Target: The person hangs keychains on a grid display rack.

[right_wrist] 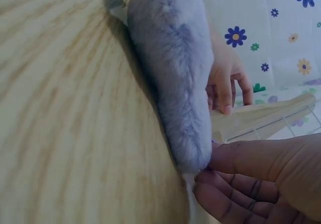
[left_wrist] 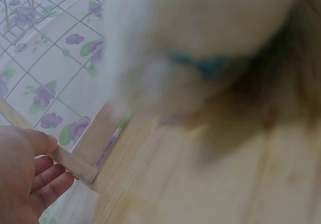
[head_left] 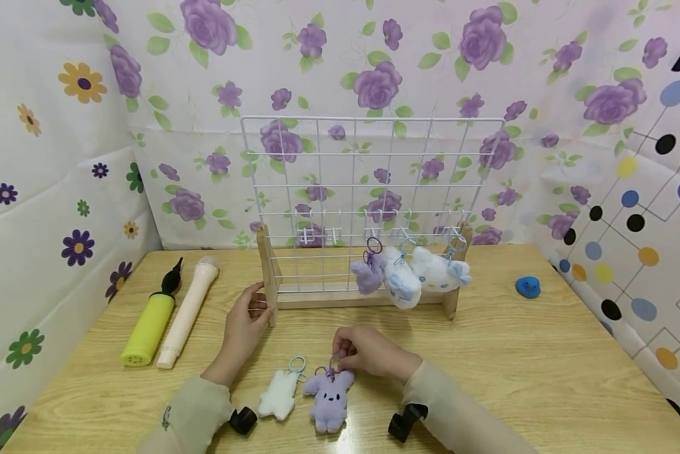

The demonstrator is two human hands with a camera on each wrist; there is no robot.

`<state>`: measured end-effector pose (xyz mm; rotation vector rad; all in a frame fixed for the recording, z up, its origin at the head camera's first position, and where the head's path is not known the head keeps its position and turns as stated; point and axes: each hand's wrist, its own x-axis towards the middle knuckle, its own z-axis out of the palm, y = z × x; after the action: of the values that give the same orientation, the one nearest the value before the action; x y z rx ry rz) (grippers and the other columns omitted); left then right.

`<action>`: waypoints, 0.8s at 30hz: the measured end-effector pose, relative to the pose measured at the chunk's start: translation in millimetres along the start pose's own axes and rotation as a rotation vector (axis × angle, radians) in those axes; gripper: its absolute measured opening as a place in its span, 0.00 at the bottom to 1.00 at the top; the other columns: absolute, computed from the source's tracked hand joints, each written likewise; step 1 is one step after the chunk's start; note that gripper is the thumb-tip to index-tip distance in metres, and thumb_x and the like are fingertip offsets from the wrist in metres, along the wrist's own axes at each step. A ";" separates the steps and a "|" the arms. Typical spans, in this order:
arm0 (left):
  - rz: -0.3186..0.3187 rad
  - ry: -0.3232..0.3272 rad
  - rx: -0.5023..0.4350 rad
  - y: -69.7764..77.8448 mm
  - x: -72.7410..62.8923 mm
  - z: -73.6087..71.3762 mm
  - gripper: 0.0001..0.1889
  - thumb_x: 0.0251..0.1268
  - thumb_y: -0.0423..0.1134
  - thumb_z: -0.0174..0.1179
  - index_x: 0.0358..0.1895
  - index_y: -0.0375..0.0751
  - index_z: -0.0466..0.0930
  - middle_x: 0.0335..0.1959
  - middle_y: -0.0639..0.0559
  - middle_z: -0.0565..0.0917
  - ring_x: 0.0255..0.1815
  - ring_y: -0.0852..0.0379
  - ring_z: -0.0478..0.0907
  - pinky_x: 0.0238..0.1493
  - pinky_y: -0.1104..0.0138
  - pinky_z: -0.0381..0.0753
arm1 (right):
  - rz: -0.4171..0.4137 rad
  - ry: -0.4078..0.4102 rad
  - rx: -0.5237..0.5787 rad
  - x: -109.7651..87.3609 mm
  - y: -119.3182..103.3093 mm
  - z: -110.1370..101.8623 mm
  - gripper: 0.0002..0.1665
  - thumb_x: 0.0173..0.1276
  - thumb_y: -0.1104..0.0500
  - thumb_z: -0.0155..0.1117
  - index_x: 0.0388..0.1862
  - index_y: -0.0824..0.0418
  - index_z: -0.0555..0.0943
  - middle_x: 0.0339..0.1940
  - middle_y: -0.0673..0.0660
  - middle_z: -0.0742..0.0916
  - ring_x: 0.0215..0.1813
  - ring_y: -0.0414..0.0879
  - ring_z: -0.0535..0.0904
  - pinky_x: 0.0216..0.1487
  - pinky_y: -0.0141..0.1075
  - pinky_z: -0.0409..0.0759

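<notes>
Pinching with the right grip [head_left: 368, 349], thumb and fingertips together, the purple ring [head_left: 331, 362] of a purple plush bunny keychain [head_left: 331, 403]. Lying face up on the desk [head_left: 504, 366], a little left of the right grip and nearer the body, with ears toward the pinching fingertips. Holding with the left grip [head_left: 243, 325] the wooden left upright [head_left: 267, 271] of a white wire-grid rack [head_left: 374, 118], low down, with thumb laid over the wood and fingers bent on the other side.

Showing, between both grips and nearer the body than either, a white plush keychain [head_left: 280, 394] with a pale blue-green ring, just left of the bunny. Showing also, beyond the right grip, three plush keychains hung on rack hooks: one purple [head_left: 368, 275], one white and blue [head_left: 403, 284], one white with a blue bow [head_left: 433, 270]. Resting left of the left grip, near each other, a yellow-green hand pump [head_left: 149, 328] with black nozzle and a cream tube [head_left: 189, 309]. Placing well to the right of the right grip, beyond it, a small blue toy [head_left: 528, 287].
</notes>
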<state>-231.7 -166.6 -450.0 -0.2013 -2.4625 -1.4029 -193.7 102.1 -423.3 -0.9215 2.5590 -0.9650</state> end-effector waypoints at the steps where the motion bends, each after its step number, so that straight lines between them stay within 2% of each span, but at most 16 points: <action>1: -0.001 -0.001 0.000 0.0 0.1 -0.1 0.28 0.62 0.28 0.62 0.66 0.35 0.66 0.48 0.37 0.80 0.47 0.45 0.80 0.48 0.62 0.82 | -0.004 0.004 0.001 -0.6 0.0 -0.6 0.07 0.60 0.65 0.69 0.33 0.57 0.80 0.28 0.47 0.83 0.32 0.32 0.75 0.36 0.25 0.77; 13: -0.001 0.004 -0.004 1.4 1.1 -0.6 0.28 0.62 0.27 0.62 0.66 0.35 0.67 0.48 0.37 0.80 0.46 0.45 0.80 0.46 0.67 0.82 | -0.044 0.022 0.007 -10.3 -14.9 -17.4 0.02 0.63 0.63 0.67 0.33 0.59 0.81 0.29 0.50 0.85 0.31 0.32 0.75 0.36 0.25 0.77; 20: -0.004 0.001 -0.013 1.2 0.8 -0.7 0.28 0.61 0.27 0.62 0.65 0.35 0.67 0.48 0.37 0.80 0.47 0.45 0.80 0.44 0.74 0.79 | -0.094 0.017 -0.038 -14.8 -25.6 -28.3 0.02 0.64 0.62 0.67 0.32 0.59 0.81 0.27 0.49 0.85 0.29 0.30 0.75 0.33 0.24 0.77; 24: -0.006 0.002 -0.010 1.0 0.8 -0.5 0.28 0.61 0.27 0.62 0.65 0.35 0.67 0.48 0.37 0.80 0.46 0.45 0.80 0.45 0.71 0.81 | -0.108 0.010 -0.049 -18.4 -30.4 -34.1 0.03 0.64 0.61 0.66 0.32 0.59 0.81 0.28 0.49 0.85 0.30 0.30 0.76 0.34 0.24 0.78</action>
<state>-232.2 -166.6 -448.7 -0.1950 -2.4568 -1.4176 -180.0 113.4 -377.3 -1.0814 2.5744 -0.9422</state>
